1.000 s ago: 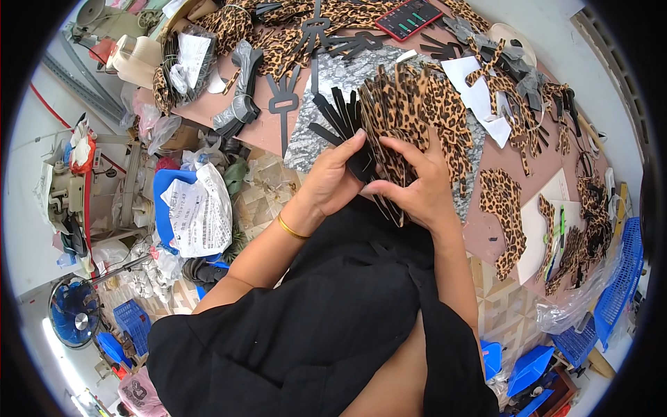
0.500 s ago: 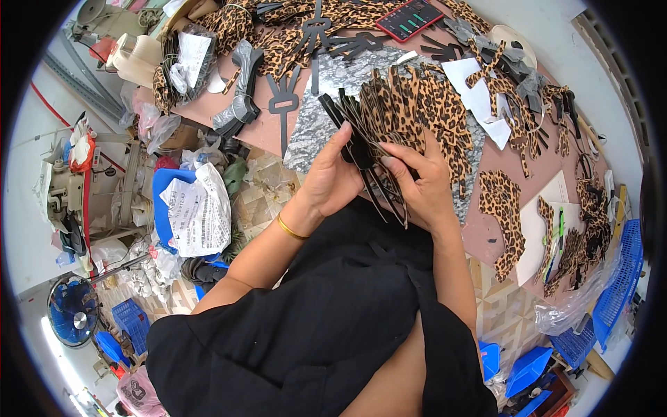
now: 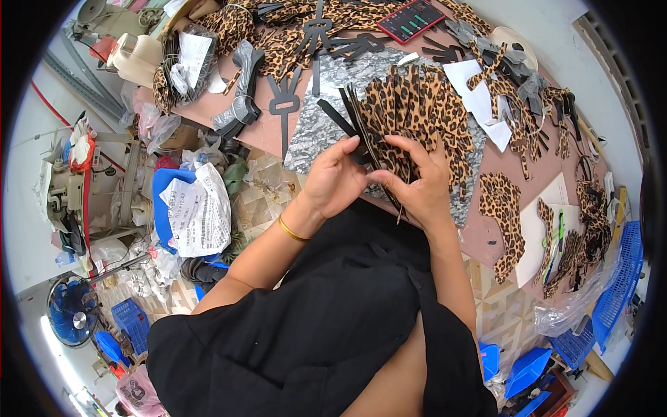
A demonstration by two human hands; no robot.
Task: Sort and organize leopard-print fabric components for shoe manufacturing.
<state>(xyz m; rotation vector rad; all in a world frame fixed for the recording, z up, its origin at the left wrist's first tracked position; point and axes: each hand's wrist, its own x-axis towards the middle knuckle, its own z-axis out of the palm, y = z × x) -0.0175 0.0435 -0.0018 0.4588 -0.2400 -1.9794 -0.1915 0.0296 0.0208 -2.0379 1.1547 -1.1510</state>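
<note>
A fanned bundle of leopard-print straps (image 3: 410,104) with dark backs lies over the marbled grey board (image 3: 306,139) in front of me. My right hand (image 3: 417,182) is closed around the bundle's near end, thumb and fingers pinching several strap edges. At the bundle's left side my left hand (image 3: 335,177) is closed on a black strap (image 3: 336,117), its thumb on top. More strap edges stand upright between the two hands. The left fingers are partly hidden behind the straps.
Grey strap pieces (image 3: 283,104) lie left of the board, near a plastic-wrapped bundle (image 3: 240,104). A red-framed tray (image 3: 410,19) is at the back. White paper (image 3: 479,104) and a leopard-print piece (image 3: 501,219) lie on the right. A blue bin (image 3: 163,201) stands left of the table.
Several black straps have moved from the left hand's side toward the leopard-print bundle, leaving fewer by the left thumb. The right fingers have shifted slightly along the straps.
</note>
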